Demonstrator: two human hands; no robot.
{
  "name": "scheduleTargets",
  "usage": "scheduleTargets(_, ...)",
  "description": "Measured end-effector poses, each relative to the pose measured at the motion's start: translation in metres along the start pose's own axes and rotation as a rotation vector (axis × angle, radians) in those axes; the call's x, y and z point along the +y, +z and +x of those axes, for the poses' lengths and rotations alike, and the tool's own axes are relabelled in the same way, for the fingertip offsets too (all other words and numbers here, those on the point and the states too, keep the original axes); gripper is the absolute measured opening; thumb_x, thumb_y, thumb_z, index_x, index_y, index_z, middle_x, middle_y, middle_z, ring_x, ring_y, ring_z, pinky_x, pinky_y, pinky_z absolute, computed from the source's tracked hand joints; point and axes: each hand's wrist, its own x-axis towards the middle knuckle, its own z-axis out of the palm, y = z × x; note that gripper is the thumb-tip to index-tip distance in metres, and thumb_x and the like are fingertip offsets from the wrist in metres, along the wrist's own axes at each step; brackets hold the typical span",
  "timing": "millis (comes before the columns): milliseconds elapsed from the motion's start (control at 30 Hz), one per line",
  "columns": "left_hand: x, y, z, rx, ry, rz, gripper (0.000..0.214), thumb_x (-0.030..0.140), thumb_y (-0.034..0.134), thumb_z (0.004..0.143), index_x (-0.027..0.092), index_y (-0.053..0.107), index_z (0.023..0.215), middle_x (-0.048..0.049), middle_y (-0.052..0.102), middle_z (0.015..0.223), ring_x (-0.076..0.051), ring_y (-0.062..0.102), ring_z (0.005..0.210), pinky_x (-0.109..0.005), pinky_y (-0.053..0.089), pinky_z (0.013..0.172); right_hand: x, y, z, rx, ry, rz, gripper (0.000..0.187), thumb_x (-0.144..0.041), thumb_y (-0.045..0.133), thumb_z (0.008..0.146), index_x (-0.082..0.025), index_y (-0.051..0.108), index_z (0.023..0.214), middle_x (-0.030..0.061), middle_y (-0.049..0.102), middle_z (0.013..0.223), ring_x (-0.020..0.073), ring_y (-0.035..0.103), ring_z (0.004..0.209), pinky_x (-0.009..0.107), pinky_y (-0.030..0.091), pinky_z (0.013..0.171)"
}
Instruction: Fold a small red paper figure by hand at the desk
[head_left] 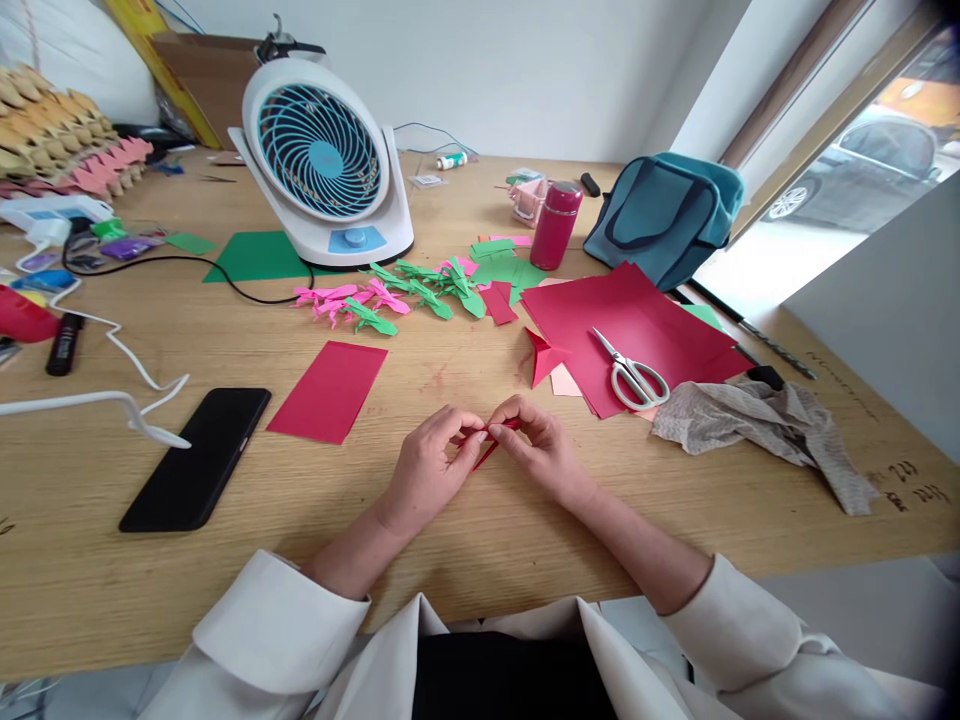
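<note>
Between my two hands, just above the table, is a small folded piece of red paper (487,457), with narrow points showing below the fingers. My left hand (435,455) pinches its left side, and my right hand (541,448) pinches the right. The fingers cover most of the fold. Beyond my right hand sits a red folded paper shape (545,358) with pointed ends. White-handled scissors (634,375) lie on a stack of red paper sheets (585,300). To the left of my left hand is a flat red paper rectangle (328,392).
Green and pink folded paper figures (420,290) lie in front of a white fan (326,150). A black phone (196,460) lies at left, with a white cable beside it. At right are a red flask (556,225), a blue bag (667,215) and a crumpled cloth (750,420).
</note>
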Motion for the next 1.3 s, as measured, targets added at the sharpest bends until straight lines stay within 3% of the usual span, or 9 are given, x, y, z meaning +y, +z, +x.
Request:
scheduleTargets(367,0.001,0.001,0.000,-0.027,0.099,0.093,0.013,0.015,0.048,0.092,0.022,0.055,0.083,-0.0014,0.061,0.078,-0.016,0.058,0.077,-0.027,0.045,0.074,-0.003,0.001,-0.002,-0.059,-0.031,-0.008,0.022,-0.038,0.056,0.094,-0.019,0.056,0.082,0.0016,0.055,0.080,0.0146,0.054,0.075,0.028,0.048,0.070)
scheduleTargets(633,-0.002,0.001,0.001,-0.015,0.071,0.066,0.013,0.016,0.048,0.092,0.022,0.056,0.084,-0.0006,0.062,0.080,-0.015,0.059,0.077,-0.026,0.045,0.076,0.002,0.000,0.000,-0.035,0.081,0.165,0.022,-0.040,0.061,0.092,-0.020,0.056,0.086,-0.0003,0.054,0.079,0.0132,0.051,0.072,0.026,0.045,0.068)
scheduleTargets(933,-0.002,-0.001,0.002,-0.030,-0.022,-0.017,0.013,0.018,0.050,0.091,0.021,0.056,0.080,0.0007,0.061,0.075,-0.013,0.059,0.071,-0.022,0.047,0.071,0.008,-0.007,0.005,0.078,0.134,0.300,0.021,-0.039,0.067,0.087,-0.020,0.058,0.083,-0.0018,0.052,0.076,0.0120,0.047,0.069,0.024,0.040,0.065)
scheduleTargets(1133,-0.003,-0.002,0.002,-0.068,-0.181,-0.091,0.018,0.029,0.052,0.091,0.020,0.057,0.076,0.0017,0.062,0.069,-0.012,0.059,0.062,-0.019,0.046,0.061,0.005,-0.004,0.010,0.083,0.192,0.349,0.031,-0.046,0.072,0.081,-0.019,0.057,0.080,-0.0028,0.052,0.071,0.0107,0.046,0.065,0.023,0.041,0.063)
scheduleTargets(1300,-0.014,0.001,0.002,-0.059,-0.287,-0.195,0.028,0.044,0.054,0.089,0.020,0.057,0.075,0.0014,0.061,0.063,-0.014,0.060,0.058,-0.020,0.046,0.055,0.009,0.001,0.017,0.138,0.213,0.495,0.042,-0.051,0.080,0.073,-0.022,0.060,0.096,-0.0027,0.057,0.077,0.0113,0.053,0.068,0.024,0.045,0.066)
